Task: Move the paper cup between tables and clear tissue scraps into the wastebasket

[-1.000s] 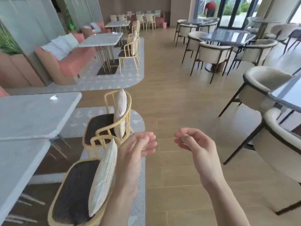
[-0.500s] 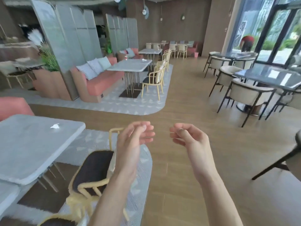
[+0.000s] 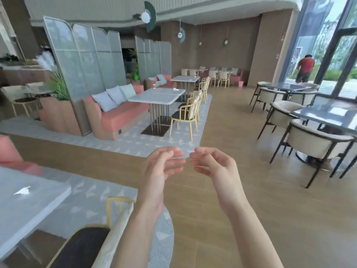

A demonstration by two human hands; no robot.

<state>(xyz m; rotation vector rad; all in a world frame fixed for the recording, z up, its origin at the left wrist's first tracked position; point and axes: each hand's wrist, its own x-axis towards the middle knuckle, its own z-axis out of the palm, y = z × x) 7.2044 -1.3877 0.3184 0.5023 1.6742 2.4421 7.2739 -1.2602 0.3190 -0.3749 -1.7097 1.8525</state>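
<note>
Two bare hands hanging empty in front of the chest, nothing being carried: left hand [image 3: 162,167] with fingers loosely curled, right hand [image 3: 214,165] likewise relaxed, fingertips nearly meeting but grasping nothing. Judging by this, standing between steps rather than mid-carry.

Still waiting to be cleared: a white crumpled tissue scrap [image 3: 22,190] lying on the near pale grey marble-look tabletop [image 3: 48,200] at lower left, and what looks like another small white scrap [image 3: 176,89] sitting on the farther grey rectangular table [image 3: 156,96] beside the coral upholstered bench [image 3: 119,117].

Looking for the cup: a small red-and-white paper cup [image 3: 154,86] seeming to stand at the back edge of that farther table, too small to say for certain. Possibly a second cup on the table beyond, too tiny to confirm.

Spotting a small pink bin-shaped wastebasket [image 3: 240,84] on the floor far off by the back wall, well apart from both scraps.

Reckoning most of the work as remaining: scraps not yet binned, cup's placement impossible to judge as done or pending.
</note>
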